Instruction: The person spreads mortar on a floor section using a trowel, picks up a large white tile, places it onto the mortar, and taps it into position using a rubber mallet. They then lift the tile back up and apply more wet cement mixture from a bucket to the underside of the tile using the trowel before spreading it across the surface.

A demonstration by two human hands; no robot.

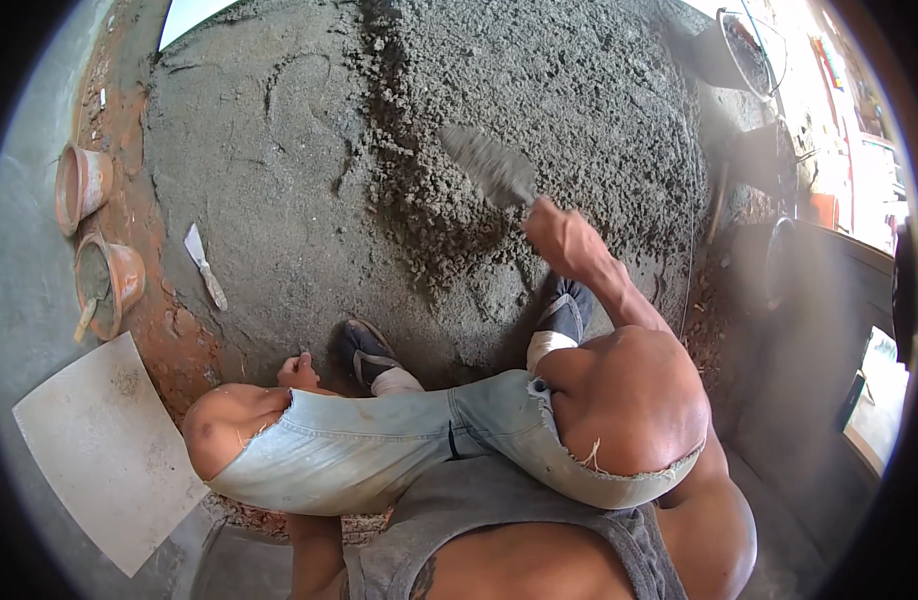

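Note:
My right hand [562, 237] is wrapped round the handle of a pointed trowel [489, 166]. Its blade, smeared by motion, is over the edge of a bed of rough, crumbly grey mortar [569, 90]. To the left of that edge the mortar surface [259, 130] is smoother and lower. My left hand [299, 372] rests just past my left knee, fingers curled in, with nothing visible in them; part of it is hidden by the leg. A flat-bladed scraper [206, 266] lies on the smooth mortar to its upper left.
Two terracotta-coloured buckets [97, 185] stand along the left wall, the nearer with a handled tool in it. A pale board [109, 450] lies at lower left. More buckets [729, 55] line the right side. My shoes [367, 350] are on the mortar's near edge.

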